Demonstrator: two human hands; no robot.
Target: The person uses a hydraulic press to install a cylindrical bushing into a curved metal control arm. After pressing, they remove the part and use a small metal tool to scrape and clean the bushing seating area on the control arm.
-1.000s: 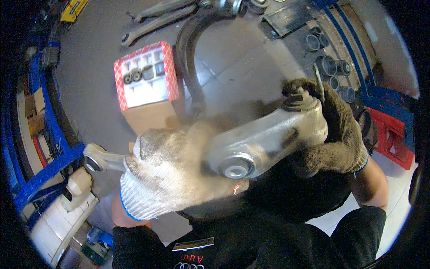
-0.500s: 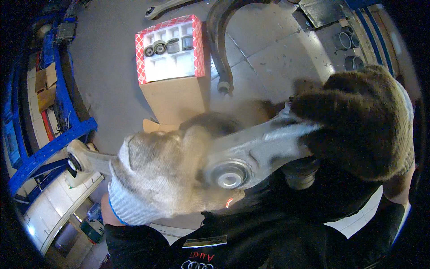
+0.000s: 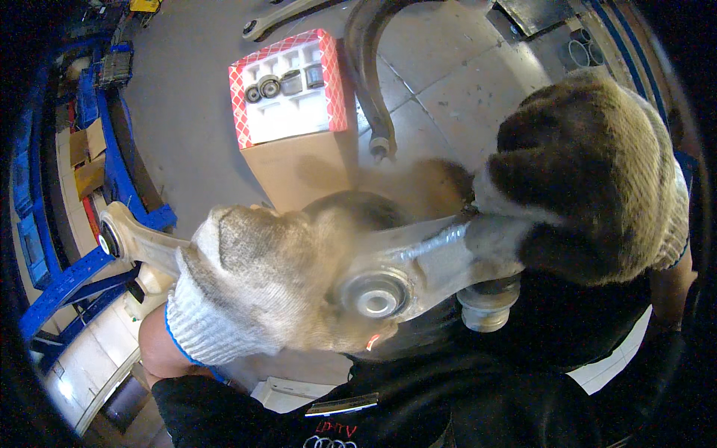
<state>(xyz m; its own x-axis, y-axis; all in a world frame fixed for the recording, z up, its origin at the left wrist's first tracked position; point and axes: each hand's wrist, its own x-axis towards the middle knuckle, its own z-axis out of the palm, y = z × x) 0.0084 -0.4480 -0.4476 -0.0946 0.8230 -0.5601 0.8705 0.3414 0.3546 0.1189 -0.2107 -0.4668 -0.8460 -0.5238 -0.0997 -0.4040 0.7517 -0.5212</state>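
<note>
A grey metal suspension control arm (image 3: 437,261) is held across my front in both hands, both in dirty knitted work gloves. My left hand (image 3: 261,280) wraps round it beside a round bushing (image 3: 376,299) in its body. One end, with an eye bushing (image 3: 109,233), sticks out past my left wrist. My right hand (image 3: 590,179) is closed over the right part, its fingertips in dark shadow. A ribbed metal cylinder (image 3: 487,305) hangs under the arm next to my right hand. What lies under the right palm is hidden.
Ahead, a red-and-white box (image 3: 345,112) with several bushings in a white tray sits on a brown carton (image 3: 306,168). A dark curved arm (image 3: 366,82) and a lighter arm (image 3: 287,16) lie beyond. Blue shelving (image 3: 112,160) stands left; metal rings (image 3: 579,54) are far right.
The control arm's left end has swung upward, and my left hand has shifted slightly left. My right hand stays closed on it, a little higher in view. The view itself has shifted slightly.
</note>
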